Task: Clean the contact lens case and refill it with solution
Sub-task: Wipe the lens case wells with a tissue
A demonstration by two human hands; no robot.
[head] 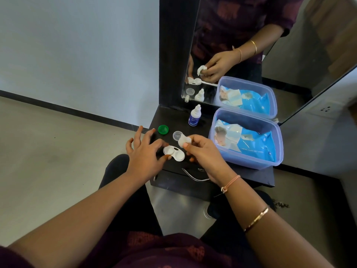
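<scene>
— Item one: the case?

— The white case (174, 153) lies flat on the black desk (251, 174), near its front edge, both wells uncovered. The left hand (144, 154) steadies it: thumb at the near rim of the left well, a finger at the far rim, the remaining fingers spread wide and lifted clear. It pinches the case only lightly; it does not enclose it.

— And the right hand?

— The right hand (202, 153) is closed on a small white wad (184, 141), held between thumb and fingertips just above and behind the right well. Whether the wad touches the case, I cannot tell.

— The caps?

— Two, both lying open side up on the desk behind the case. The green cap (163, 129) sits to the left, just beyond the left fingertips. The clear cap (178, 135) sits beside the wad, partly hidden by it.

— Solution?

— A small bottle (194, 116), white with a blue label, stands upright further back, near the mirror (289, 55), well apart from the case. Its nozzle is bare.

— Anything else on the desk?

— A translucent blue tub (251, 163) at the right, lidless, holding a blue wipes pack (251, 141). It stands just beside the right hand. The mirror behind repeats the tub, bottle, caps and both hands. A metal drawer handle (193, 176) shows on the front below the desk top.
</scene>
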